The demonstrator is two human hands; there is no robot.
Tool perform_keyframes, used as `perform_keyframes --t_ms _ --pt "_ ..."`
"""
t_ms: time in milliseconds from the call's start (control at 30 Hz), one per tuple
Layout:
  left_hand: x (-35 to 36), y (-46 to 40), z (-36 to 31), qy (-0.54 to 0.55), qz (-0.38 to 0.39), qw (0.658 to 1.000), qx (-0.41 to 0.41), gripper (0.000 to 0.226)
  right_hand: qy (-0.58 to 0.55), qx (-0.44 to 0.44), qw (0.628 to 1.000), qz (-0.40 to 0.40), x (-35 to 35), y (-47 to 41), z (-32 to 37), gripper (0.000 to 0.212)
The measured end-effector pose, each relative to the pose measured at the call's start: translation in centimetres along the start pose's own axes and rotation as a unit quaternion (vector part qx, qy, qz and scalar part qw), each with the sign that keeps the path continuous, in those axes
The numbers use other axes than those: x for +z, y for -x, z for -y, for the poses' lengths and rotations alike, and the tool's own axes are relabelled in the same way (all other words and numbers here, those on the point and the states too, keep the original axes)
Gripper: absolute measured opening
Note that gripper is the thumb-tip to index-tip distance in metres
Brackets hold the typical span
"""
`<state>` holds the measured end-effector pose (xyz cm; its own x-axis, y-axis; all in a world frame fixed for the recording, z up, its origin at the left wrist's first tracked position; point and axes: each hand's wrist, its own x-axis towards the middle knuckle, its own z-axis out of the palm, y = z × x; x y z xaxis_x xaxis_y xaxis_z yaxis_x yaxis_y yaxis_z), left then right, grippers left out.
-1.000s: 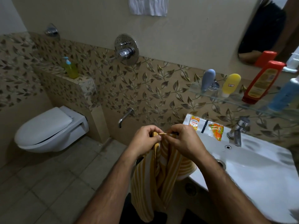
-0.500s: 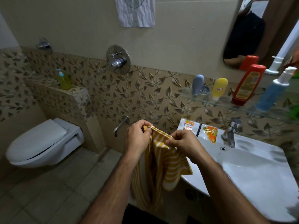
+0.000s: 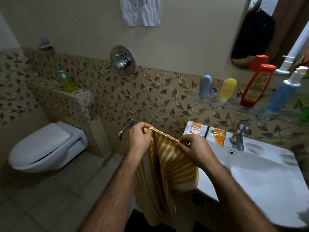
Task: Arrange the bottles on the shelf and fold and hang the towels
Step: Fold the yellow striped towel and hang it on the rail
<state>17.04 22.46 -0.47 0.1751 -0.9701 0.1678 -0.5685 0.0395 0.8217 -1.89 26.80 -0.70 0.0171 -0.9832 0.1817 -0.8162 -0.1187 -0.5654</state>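
Folding step, judged: keep the top edge taut and level and match the corners before doubling the towel. At frame centre, the left hand and right hand each pinch that edge, arms reaching in from the bottom; the towel hangs beside the sink.

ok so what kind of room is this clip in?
A home bathroom, most likely: a wall-hung toilet, a white sink with a tap, and toiletry bottles on a glass shelf below a mirror.
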Motion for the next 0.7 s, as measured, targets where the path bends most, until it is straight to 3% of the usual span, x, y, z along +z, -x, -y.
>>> perform_keyframes --t_ms 167,367,467,533,700 --pt "0.1 -0.5 2.2 -0.011 0.063 0.997 -0.037 0.014 0.028 -0.014 0.999 0.01 -0.5 -0.1 -0.2 0.02" --pt "0.6 0.7 5.4 0.11 0.166 0.976 -0.088 0.014 0.078 -0.039 0.996 -0.015 -0.3 -0.8 1.4 0.02" --pt "0.7 2.0 6.7 0.194 0.223 0.948 -0.122 0.039 0.101 -0.051 0.994 -0.007 0.0 -1.2 2.0 0.022" --pt "0.7 2.8 7.2 0.231 0.22 0.939 -0.126 0.055 0.122 -0.054 0.991 -0.003 0.3 -1.4 2.2 0.023" --pt "0.3 3.7 5.8 0.255 0.246 0.933 -0.056 0.061 0.128 -0.087 0.987 0.041 1.2 -1.4 2.6 0.022"
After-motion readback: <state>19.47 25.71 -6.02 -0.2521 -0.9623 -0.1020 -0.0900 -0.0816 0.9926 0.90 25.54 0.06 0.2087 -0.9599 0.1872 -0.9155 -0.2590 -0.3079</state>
